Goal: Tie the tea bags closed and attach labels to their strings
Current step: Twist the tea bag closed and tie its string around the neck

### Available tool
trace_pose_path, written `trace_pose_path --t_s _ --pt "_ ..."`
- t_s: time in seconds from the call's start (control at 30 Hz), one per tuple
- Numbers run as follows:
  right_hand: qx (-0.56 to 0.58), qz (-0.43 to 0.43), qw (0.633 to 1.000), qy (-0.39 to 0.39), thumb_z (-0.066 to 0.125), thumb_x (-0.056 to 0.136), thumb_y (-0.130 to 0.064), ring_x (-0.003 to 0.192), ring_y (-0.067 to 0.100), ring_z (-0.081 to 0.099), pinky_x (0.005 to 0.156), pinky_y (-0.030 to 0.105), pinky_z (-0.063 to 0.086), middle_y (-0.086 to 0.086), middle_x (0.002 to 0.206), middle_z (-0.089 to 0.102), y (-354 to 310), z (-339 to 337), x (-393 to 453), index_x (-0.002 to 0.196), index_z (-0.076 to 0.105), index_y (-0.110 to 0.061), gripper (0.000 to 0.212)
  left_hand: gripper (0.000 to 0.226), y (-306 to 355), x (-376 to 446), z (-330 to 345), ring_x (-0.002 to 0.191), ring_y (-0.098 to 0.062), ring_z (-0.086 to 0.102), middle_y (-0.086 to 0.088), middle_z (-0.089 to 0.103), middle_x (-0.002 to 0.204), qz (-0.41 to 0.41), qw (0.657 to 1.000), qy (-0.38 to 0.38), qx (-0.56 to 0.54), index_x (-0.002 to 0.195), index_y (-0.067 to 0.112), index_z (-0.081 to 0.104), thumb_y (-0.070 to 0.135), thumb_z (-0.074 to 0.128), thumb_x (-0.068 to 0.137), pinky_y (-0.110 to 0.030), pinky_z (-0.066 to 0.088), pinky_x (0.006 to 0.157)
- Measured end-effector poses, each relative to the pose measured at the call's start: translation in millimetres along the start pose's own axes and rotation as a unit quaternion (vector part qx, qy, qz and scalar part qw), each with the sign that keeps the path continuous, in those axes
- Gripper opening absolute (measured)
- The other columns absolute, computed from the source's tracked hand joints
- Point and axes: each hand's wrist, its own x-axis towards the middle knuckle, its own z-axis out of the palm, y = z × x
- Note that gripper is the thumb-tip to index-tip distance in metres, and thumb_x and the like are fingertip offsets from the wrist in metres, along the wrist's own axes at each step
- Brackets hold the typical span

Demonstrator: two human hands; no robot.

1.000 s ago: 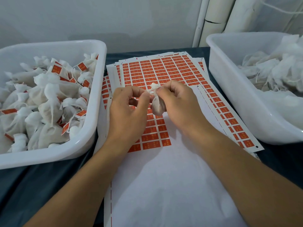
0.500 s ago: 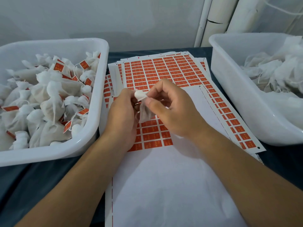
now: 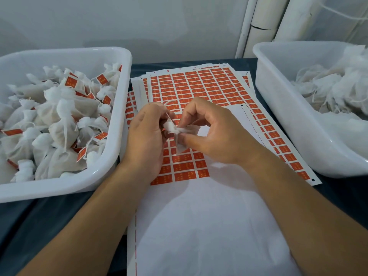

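Tea bag (image 3: 180, 132) sits pinched between both hands, held above the label sheets (image 3: 201, 86), mid-table. Right hand (image 3: 215, 134) grips the bag body with thumb and curled fingers; left hand (image 3: 146, 132) pinches the gathered neck, with the string (image 3: 169, 108) looping up over its fingers. Versus a second ago: the bag has swung from hanging upright to lying sideways, and the string loop is now visible where it wasn't before. Likely means the neck is being wound or knotted, so tying is still underway and no label is on yet. Left tub (image 3: 111, 156) holds tied, labelled bags; right tub (image 3: 278, 108) holds what look like untied ones.
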Motion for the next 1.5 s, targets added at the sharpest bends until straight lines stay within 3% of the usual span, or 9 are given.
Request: trace_pose_path --t_s 0.13,0.27,0.4,0.5,0.63,0.93,1.1,1.17,1.5 --pt "0.015 0.000 1.000 -0.006 0.081 0.084 -0.027 0.097 -0.006 0.063 0.076 0.001 0.046 -0.029 0.101 0.063 -0.6 -1.9 0.4 0.096 0.054 -0.041 0.032 0.027 0.8 0.3 0.0 0.072 -0.008 0.063 0.006 0.062 0.073 0.033 0.999 -0.014 0.007 0.065 0.034 0.068 0.029 0.054 0.087 -0.028 0.055 0.069" --pt "0.023 0.000 0.999 -0.035 0.078 0.089 -0.024 0.096 -0.002 0.066 0.079 0.005 0.050 -0.025 0.096 0.066 -0.4 0.1 -1.1 0.112 0.056 -0.041 0.037 0.028 0.6 -0.4 1.6 0.083 -0.018 0.071 -0.001 0.068 0.081 -0.015 0.999 -0.046 -0.005 0.068 0.031 0.070 0.030 0.054 0.091 -0.039 0.062 0.078" --pt "0.012 -0.008 0.999 -0.052 0.075 0.091 -0.026 0.098 -0.002 0.065 0.084 0.006 0.050 -0.026 0.100 0.065 0.5 3.0 -2.0 0.121 0.058 -0.036 0.036 0.032 -0.8 0.3 3.0 0.090 -0.024 0.073 -0.005 0.070 0.089 -0.030 0.999 -0.027 -0.009 0.070 0.027 0.069 0.024 0.053 0.097 -0.049 0.063 0.086" --pt "0.011 0.003 0.998 -0.067 0.073 0.090 -0.033 0.103 -0.004 0.062 0.083 0.004 0.049 -0.027 0.104 0.063 0.6 2.8 -3.4 0.120 0.055 -0.039 0.036 0.028 -1.9 2.1 3.1 0.087 -0.024 0.070 -0.007 0.068 0.087 -0.032 0.999 -0.015 0.004 0.074 0.023 0.067 0.024 0.052 0.097 -0.036 0.063 0.074" --pt "0.010 0.017 0.998 -0.065 0.066 0.090 -0.043 0.105 -0.007 0.058 0.082 -0.001 0.044 -0.029 0.103 0.061 -0.8 6.1 -3.0 0.109 0.049 -0.047 0.025 0.033 -4.9 2.4 3.8 0.083 -0.016 0.071 -0.002 0.070 0.083 -0.038 0.999 0.013 0.036 0.070 0.030 0.068 0.026 0.051 0.098 -0.033 0.063 0.072" --pt "0.021 0.017 0.998 -0.051 0.071 0.092 -0.029 0.099 -0.008 0.060 0.078 0.002 0.047 -0.033 0.096 0.061 4.3 4.7 -0.9 0.096 0.051 -0.044 0.025 0.030 -3.7 0.7 5.3 0.071 -0.003 0.069 0.011 0.069 0.073 0.053 0.992 0.095 0.067 0.071 0.035 0.064 0.029 0.054 0.098 -0.021 0.060 0.067" --pt "0.032 0.017 0.999 -0.035 0.077 0.087 -0.034 0.095 -0.003 0.063 0.073 0.004 0.049 -0.025 0.096 0.062 2.4 2.6 -1.3 0.113 0.051 -0.045 0.038 0.025 -0.1 -0.8 3.8 0.074 -0.008 0.068 0.008 0.066 0.072 0.061 0.996 0.052 0.043 0.074 0.030 0.066 0.024 0.054 0.095 -0.032 0.061 0.073" --pt "0.026 0.030 0.999 -0.025 0.080 0.085 -0.037 0.092 -0.003 0.064 0.069 0.004 0.050 -0.024 0.094 0.063 4.3 2.1 -0.7 0.119 0.050 -0.043 0.045 0.027 0.5 -1.5 3.3 0.073 -0.007 0.068 0.010 0.065 0.071 0.062 0.996 0.048 0.039 0.072 0.032 0.066 0.024 0.055 0.094 -0.030 0.058 0.074" --pt "0.014 0.053 0.998 -0.027 0.082 0.081 -0.039 0.093 -0.010 0.062 0.063 0.002 0.047 -0.031 0.098 0.060 7.3 -1.5 1.6 0.109 0.052 -0.047 0.042 0.028 -1.3 -1.6 2.0 0.076 -0.006 0.069 0.010 0.069 0.075 0.088 0.993 0.071 0.028 0.068 0.041 0.069 0.028 0.058 0.089 -0.028 0.059 0.075"
